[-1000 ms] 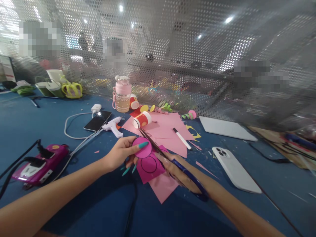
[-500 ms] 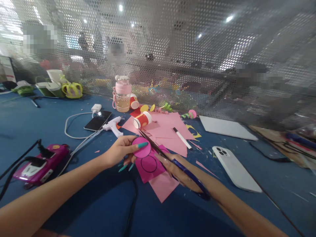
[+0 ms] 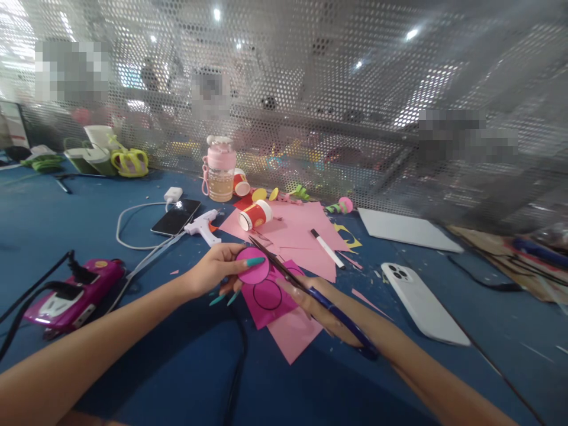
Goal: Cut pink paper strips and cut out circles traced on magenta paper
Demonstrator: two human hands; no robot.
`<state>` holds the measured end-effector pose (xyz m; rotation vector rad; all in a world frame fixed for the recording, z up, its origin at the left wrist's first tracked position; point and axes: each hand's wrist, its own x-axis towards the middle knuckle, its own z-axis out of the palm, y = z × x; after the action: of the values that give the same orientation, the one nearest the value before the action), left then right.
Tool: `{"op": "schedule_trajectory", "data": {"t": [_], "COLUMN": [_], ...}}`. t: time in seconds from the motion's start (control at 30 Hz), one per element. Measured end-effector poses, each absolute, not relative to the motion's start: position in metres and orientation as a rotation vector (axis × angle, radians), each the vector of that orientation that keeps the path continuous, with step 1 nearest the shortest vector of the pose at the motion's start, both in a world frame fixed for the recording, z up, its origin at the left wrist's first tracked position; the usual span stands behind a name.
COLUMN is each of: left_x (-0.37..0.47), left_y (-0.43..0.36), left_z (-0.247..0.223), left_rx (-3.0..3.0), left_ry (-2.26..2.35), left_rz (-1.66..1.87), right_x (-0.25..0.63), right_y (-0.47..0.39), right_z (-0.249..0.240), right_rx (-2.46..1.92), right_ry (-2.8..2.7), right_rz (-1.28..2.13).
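Observation:
My left hand pinches a magenta paper disc, thumb on top, with teal nails. My right hand grips blue-handled scissors; their blades point up-left and run along the disc's right edge. Below the disc lies a magenta sheet with drawn black circles, on top of a light pink sheet.
More pink paper, a marker, a red paper cup, a white glue gun, a black phone, a white phone, a pink bottle and a magenta device lie on the blue table. Perforated metal screen behind.
The disc and my left hand have shifted slightly left and down; the scissors stay at the disc's edge. Otherwise nothing has moved.

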<state>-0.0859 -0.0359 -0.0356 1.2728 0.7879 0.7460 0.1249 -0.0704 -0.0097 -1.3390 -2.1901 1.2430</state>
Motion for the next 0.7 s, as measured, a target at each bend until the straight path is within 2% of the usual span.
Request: {"op": "schedule_trajectory", "data": {"t": [0.4, 0.7], "left_x": [-0.085, -0.076], "left_y": [-0.033, -0.036], "left_z": [-0.038, -0.046], "left_rx": [1.242, 1.188], "left_ry": [0.795, 0.792], "left_rz": [0.804, 0.938], "right_x": [0.128, 0.127], "right_y": [-0.061, -0.060], "right_z": [-0.019, -0.042], "right_rx": [-1.446, -1.244], "right_ry": [-1.999, -1.420], "right_rz": [1.126, 1.612]}}
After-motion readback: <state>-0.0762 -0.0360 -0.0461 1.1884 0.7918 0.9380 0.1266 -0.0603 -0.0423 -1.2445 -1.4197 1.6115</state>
